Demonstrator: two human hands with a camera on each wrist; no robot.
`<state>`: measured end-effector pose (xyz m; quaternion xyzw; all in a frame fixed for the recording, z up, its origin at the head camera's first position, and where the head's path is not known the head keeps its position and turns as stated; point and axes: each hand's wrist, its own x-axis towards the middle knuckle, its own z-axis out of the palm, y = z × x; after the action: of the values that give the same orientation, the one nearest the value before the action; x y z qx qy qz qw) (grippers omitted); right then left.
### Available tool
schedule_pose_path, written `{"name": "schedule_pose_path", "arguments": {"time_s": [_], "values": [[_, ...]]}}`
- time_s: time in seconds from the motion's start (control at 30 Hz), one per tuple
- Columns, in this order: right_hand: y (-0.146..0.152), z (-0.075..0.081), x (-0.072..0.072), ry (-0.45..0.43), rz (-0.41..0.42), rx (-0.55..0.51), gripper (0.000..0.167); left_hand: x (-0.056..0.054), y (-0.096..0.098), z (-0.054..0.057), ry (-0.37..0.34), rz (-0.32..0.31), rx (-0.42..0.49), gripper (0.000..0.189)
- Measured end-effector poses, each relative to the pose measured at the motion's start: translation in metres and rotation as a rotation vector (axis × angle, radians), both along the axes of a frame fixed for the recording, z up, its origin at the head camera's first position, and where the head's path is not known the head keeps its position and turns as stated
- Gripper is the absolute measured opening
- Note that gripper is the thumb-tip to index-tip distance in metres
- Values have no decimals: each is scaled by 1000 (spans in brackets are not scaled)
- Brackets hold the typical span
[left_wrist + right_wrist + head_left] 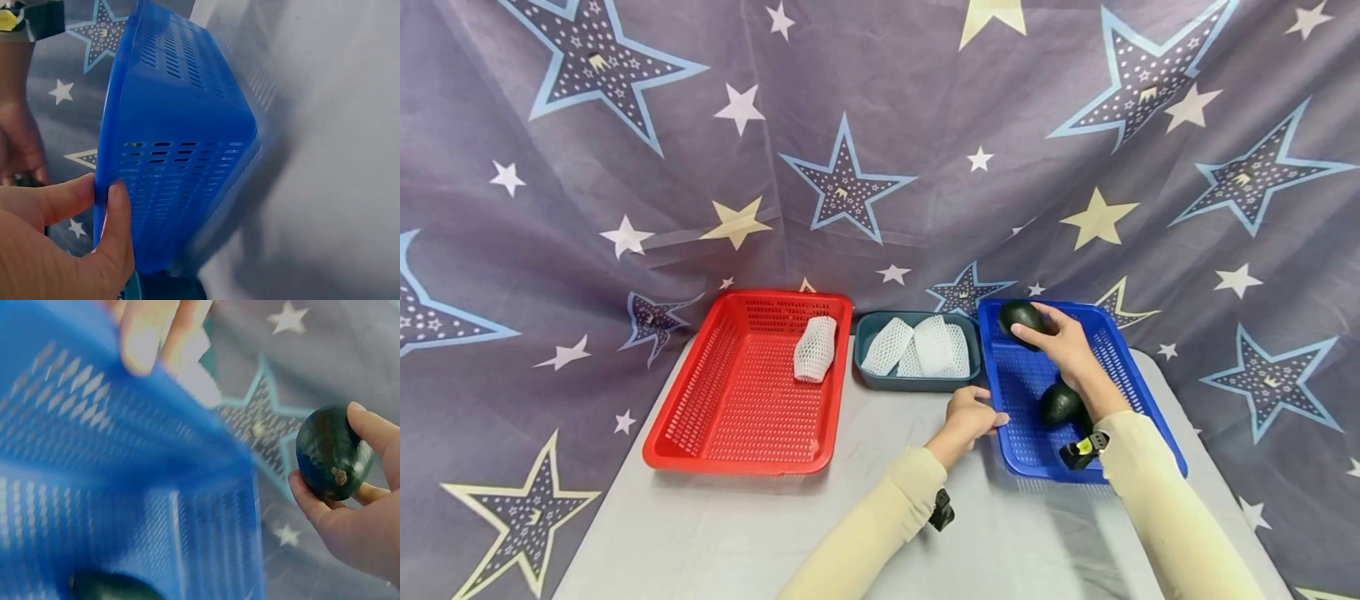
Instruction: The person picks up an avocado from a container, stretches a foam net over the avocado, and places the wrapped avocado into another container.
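Observation:
Over the far left part of the blue basket (pixel 990 367), my right hand (pixel 1066 343) holds a dark green avocado (pixel 1015 321) between thumb and fingers. Its brown stem end shows in the right wrist view, where the held avocado (pixel 331 453) appears beyond the basket's rim. My left hand (pixel 967 417) pinches the basket's left rim; in the left wrist view, thumb and finger sit on either side of that rim. Another avocado (pixel 1062 404) lies on the basket floor, with a dark green shape beside it partly hidden by my right wrist.
A small teal tray (pixel 917 384) holding several white foam nets (pixel 934 346) stands left of the blue basket. Farther left is a red basket (pixel 737 465) with a white net-wrapped item (pixel 815 348) inside. A star-patterned curtain (pixel 880 75) hangs behind the white table (pixel 730 533).

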<state>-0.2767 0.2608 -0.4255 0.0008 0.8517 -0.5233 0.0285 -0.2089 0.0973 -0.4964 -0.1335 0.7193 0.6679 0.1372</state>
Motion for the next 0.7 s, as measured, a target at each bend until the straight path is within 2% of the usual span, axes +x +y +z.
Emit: {"name": "schedule_pose_path", "arguments": {"time_s": [0.23,0.37,0.47,0.57,0.63,0.7], "values": [[-23,15,16,11,27,-120,72,1,-13,-11,43,0,109,42],[-36,17,23,10,60,-212,67,-5,-26,-7,72,35,191,35],[-44,16,27,17,88,-260,63,-13,-40,5,105,75,271,35],[-51,15,30,21,120,-267,62,-21,-59,24,131,123,317,38],[-56,13,32,15,139,-263,62,-24,-72,37,147,136,327,37],[-60,12,34,8,163,-259,64,-26,-84,48,156,122,325,37]]}}
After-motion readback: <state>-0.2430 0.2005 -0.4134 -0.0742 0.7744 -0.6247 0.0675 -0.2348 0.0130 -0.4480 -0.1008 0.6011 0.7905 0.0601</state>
